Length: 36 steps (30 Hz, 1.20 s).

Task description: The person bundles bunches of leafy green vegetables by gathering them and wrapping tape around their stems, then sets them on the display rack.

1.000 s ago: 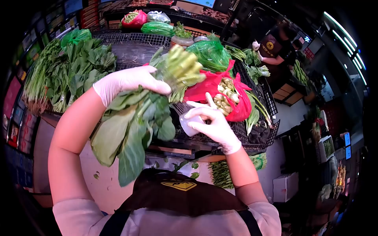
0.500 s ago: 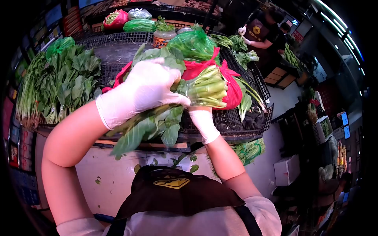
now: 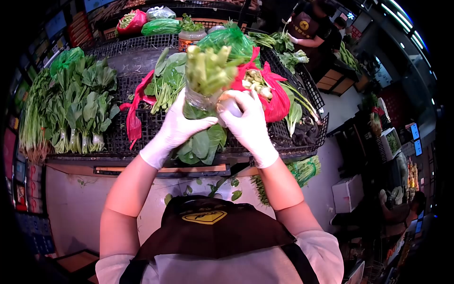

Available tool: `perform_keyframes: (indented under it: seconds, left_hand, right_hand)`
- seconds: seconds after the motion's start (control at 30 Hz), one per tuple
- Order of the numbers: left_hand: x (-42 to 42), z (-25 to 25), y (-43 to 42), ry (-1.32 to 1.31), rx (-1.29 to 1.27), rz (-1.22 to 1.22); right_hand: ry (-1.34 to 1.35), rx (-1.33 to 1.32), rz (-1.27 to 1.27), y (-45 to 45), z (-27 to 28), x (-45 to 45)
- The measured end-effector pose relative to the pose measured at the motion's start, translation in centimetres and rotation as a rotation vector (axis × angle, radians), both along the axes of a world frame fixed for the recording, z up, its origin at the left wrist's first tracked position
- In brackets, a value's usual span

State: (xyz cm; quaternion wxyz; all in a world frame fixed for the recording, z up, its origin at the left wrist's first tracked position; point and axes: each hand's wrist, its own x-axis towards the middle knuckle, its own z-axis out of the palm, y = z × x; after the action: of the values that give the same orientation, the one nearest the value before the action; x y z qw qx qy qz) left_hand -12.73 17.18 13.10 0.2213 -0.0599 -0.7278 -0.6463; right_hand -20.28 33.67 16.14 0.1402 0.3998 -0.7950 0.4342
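A bunch of leafy greens is held stems up over the near edge of the crate, its broad leaves hanging below. Clear wrap circles the stems, which are blurred by motion. My left hand grips the bunch from the left, thumb across the front. At the right side of the wrap, my right hand has its thumb and fingers bent together in a pinch; what lies between them is partly hidden. Just behind that hand sits an open red bag with pale vegetable pieces inside. Loose greens lie behind my left hand.
Several bundled greens lie on the left of the black crates. A green bag and a jar stand at the back. Another bundle is below the right edge. A co-worker handles greens at back right.
The bunch has turned from sideways to stems up. My left hand has shifted down to its left side, and my right hand has come from beneath to its right side.
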Motion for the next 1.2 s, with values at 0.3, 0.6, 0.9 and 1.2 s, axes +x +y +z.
perform_keyframes:
  seconds: [0.3, 0.6, 0.9, 1.2]
  left_hand:
    - [1.4, 5.0, -8.0, -0.293, -0.090, -0.269]
    - [0.3, 7.0, -2.7, -0.989, -0.834, -0.872]
    - [3.8, 6.6, -12.5, -0.748, -0.230, -0.225]
    - [4.4, 8.2, -0.9, -0.543, -0.196, -0.128]
  right_hand:
    - [-0.189, 0.323, 0.418, 1.8, 3.6, -0.4]
    - [-0.588, 0.251, 0.852, -3.8, 5.0, -4.5]
    - [-0.252, 0.186, 0.533, -1.1, -4.2, -0.5]
    - [-0.591, -0.299, 0.538, -7.9, -9.2, -2.3]
